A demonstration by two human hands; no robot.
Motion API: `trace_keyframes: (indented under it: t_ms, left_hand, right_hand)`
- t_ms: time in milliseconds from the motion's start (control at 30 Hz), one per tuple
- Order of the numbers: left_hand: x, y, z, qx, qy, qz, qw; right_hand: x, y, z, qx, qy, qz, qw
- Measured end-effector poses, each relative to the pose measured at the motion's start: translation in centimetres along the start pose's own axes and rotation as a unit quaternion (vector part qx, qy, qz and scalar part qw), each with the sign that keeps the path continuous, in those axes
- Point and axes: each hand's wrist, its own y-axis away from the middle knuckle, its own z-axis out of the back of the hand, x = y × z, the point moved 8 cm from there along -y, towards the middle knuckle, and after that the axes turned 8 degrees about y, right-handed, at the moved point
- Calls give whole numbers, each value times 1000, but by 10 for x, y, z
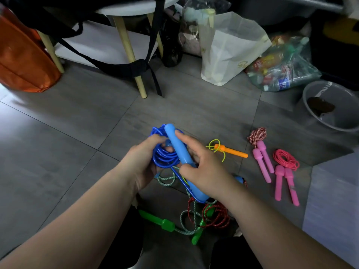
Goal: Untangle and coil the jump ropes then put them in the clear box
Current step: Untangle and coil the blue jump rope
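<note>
The left grip (143, 162) is curled round the blue rope (165, 157), whose loops sit bunched in its palm. The right grip (204, 169), pressed against that bundle from the other side, pinches the blue handles (178, 148) with thumb and lower fingers, the forefinger lying straight on the upper handle. The second handle sticks out beneath this grip's wrist. By my reading this rope is coiled or nearly so, and only needs tidying and putting away.

Directly below both grips, nearer the person, lies the unsorted heap on the floor (77, 133). There the green handles (155, 220), their green-and-white cord (186, 227) and a dark red cord (215, 214) cross each other in loose loops. That looks like at least two ropes left to untangle.

Just beyond the right grip's fingers is an orange handle (231, 151) with a yellow cord (215, 146) loosely knotted at its end; the rest of it is hidden.

Farther out on the right grip's side, two ropes lie finished. One is a red-and-white coil (256, 134) with pink handles (262, 160), and beside it is a red coil (285, 159) with its own pink pair (285, 183). Neither is in a box.

Well beyond those stands a round clear tub (334, 105). A pale flat panel (334, 191) at the far edge may be the clear box, though I cannot tell. No rope shows inside either.
</note>
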Motion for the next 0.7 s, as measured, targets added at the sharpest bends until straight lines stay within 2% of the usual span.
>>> trace_keyframes:
  t_ms: [133, 333, 600, 700]
  left_hand:
    - [-2, -3, 7, -32, -16, -21, 999]
    - [-9, -2, 14, -78, 10, -80, 994]
    - [-17, 5, 20, -166, -43, -158, 972]
    - [-19, 7, 18, -168, -83, -178, 966]
  right_hand:
    - [1, 0, 8, -26, 14, -10, 1000]
    - [5, 0, 6, -13, 30, -28, 999]
    - [15, 5, -1, 33, 178, -21, 983]
    - [15, 4, 0, 43, 187, -28, 981]
